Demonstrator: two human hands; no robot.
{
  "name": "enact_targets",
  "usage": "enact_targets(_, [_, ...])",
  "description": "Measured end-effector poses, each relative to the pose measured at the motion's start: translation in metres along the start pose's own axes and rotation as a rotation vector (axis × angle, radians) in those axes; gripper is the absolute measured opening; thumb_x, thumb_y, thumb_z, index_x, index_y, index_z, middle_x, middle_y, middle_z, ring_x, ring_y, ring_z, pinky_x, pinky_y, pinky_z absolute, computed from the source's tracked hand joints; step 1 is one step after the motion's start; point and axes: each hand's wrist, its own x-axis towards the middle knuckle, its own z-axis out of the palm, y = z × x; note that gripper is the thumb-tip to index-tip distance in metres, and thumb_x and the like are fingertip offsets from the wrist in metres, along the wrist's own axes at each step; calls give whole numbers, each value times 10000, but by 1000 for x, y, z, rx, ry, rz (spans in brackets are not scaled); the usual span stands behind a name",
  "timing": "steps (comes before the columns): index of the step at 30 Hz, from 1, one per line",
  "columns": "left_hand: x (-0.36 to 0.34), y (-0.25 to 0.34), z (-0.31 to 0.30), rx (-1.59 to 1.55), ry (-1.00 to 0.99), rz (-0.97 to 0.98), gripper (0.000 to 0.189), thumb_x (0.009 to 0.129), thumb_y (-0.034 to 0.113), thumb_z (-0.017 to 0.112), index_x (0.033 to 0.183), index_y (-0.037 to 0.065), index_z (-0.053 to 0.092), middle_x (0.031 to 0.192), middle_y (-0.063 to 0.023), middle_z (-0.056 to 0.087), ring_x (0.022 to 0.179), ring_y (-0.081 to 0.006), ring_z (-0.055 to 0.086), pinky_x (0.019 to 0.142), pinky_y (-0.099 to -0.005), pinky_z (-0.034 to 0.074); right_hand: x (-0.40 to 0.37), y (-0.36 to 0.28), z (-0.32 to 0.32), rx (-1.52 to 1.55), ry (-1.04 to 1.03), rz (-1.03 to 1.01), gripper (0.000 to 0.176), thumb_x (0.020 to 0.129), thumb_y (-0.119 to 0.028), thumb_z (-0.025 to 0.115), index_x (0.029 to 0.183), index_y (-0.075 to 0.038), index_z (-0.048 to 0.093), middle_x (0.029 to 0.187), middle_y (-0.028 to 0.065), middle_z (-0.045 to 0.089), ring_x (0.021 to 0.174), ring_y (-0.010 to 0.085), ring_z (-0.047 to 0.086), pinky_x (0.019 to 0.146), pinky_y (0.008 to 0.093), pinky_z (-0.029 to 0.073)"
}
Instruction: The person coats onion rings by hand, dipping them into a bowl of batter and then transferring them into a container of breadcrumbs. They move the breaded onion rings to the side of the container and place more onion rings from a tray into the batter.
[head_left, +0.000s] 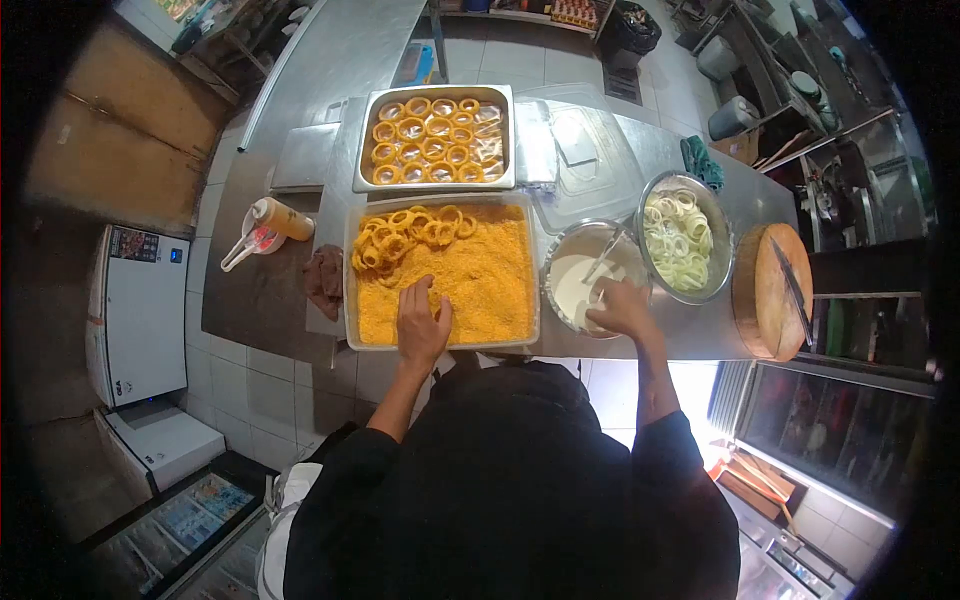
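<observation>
Under left hand (pixel 422 325), crumbs (pixel 490 280); under right hand (pixel 620 308), batter (pixel 572 285).

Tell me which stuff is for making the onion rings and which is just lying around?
In use: crumb tray (left hand), batter bowl (right hand), bowl of raw onion rings, tray of coated rings.
Lying about: sauce bottle, knife, chopping board, green cloth.
</observation>
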Motion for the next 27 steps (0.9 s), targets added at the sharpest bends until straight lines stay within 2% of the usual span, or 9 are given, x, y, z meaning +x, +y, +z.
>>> enact_targets(3, [1,1,-2,-11,10,6,435,973,153,704,1350,-40,606,1226,-241,662,1194,-404,628,1004,-504,525,-9,-5,-23,64,62,-79,478,777,-301,797,1206,-100,732,1057,165,754,1149,381,656,1031,575,457])
enact_targets(5, [0,1,-1,1,2,9,442,975,150,700,1359,-41,597,1225,-243,662,1187,-407,630,1004,-503,525,-11,-7,-31,178,220,-120,393,789,-183,769,1177,-119,776,1067,170,764,1057,411,687,977,510,525])
enact_targets(6, [0,1,0,0,2,10,442,975,150,700,1359,-41,597,1225,-243,662,1187,-407,630,1004,-503,525,-13,-9,-35,178,221,-120,393,789,-183,769,1177,-119,776,1067,170,764,1057,411,687,977,510,525])
enact_targets(8, [-1,0,2,-20,-3,-26,454,975,147,696,1373,-41,585,1228,-246,663,1184,-410,632,998,-503,529,-16,-13,-41,353,380,-106,364,816,-146,786,1171,-67,759,1061,182,754,981,420,699,884,450,565])
enact_targets(14, [0,-1,0,-19,-7,-4,460,975,148,699,1379,-38,580,1239,-247,664,1196,-411,631,987,-502,537,-13,-11,-42,449,474,-85,403,800,-192,842,1139,4,745,1057,193,751,994,382,719,879,454,564])
enact_targets(17, [0,-3,2,-12,7,8,453,970,145,703,1369,-36,585,1217,-244,672,1168,-405,643,977,-501,538,-8,-3,-33,408,492,-116,432,791,-211,859,1152,-1,748,1062,191,748,991,372,722,885,451,561])
enact_targets(20, [-1,1,0,-53,13,-20,442,965,142,707,1357,-27,594,1189,-238,681,1142,-400,655,966,-500,542,-14,-13,-41,410,394,-41,472,752,-193,884,1143,17,724,1095,183,748,1023,329,726,924,416,562])
enact_targets(24, [-1,0,0,-43,7,-22,438,963,143,710,1354,-20,598,1175,-235,687,1133,-399,660,961,-501,544,-6,1,-24,339,409,-77,470,766,-205,874,1148,22,720,1105,189,744,1041,324,724,939,417,559])
enact_targets(27, [-1,-3,3,-52,1,-30,433,964,144,709,1352,-16,601,1176,-236,689,1139,-401,660,963,-501,545,-4,5,-19,379,444,-62,473,791,-222,843,1201,-11,739,1089,216,724,1040,376,703,941,477,547])
